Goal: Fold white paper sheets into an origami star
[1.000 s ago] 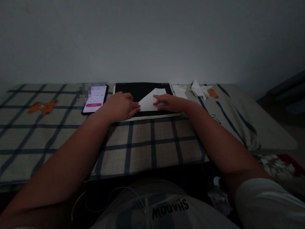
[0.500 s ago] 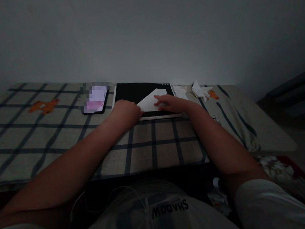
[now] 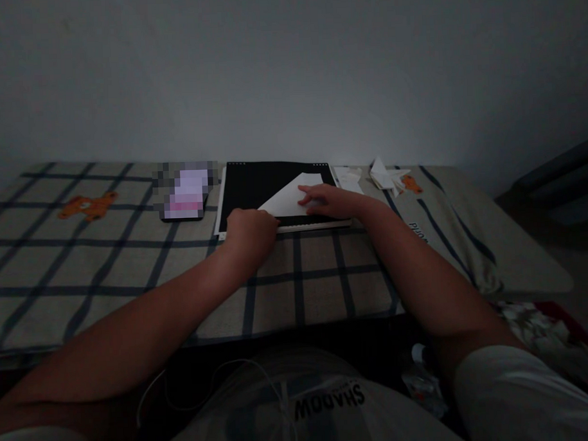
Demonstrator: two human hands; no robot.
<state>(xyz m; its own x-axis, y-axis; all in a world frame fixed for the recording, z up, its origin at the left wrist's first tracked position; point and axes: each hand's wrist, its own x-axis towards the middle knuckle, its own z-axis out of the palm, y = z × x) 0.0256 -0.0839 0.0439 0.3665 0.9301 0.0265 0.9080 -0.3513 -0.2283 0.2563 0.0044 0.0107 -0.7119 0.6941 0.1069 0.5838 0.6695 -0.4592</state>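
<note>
A folded white sheet of paper (image 3: 287, 198) lies on a black spiral-bound pad (image 3: 254, 177), its narrow point toward the left. My left hand (image 3: 253, 231) is closed at that point, fingers curled under and mostly hidden, at the pad's front edge. On the paper's right part rests my right hand (image 3: 327, 200), with its fingers spread and the index finger stretched across the sheet. Right of the pad are some white paper (image 3: 350, 177) and a folded paper piece (image 3: 382, 175) with a raised peak.
A checked cloth (image 3: 320, 290) covers the table, which stands against a grey wall. Left of the pad lies a phone (image 3: 189, 195) with a lit, blurred screen. Below the table's edge are a clear bottle (image 3: 422, 377) with a white cap and a thin white cable (image 3: 265, 369).
My left hand has moved slightly down toward me, its knuckles turning, and more of the pad's left front corner shows. My right hand stays in place on the paper.
</note>
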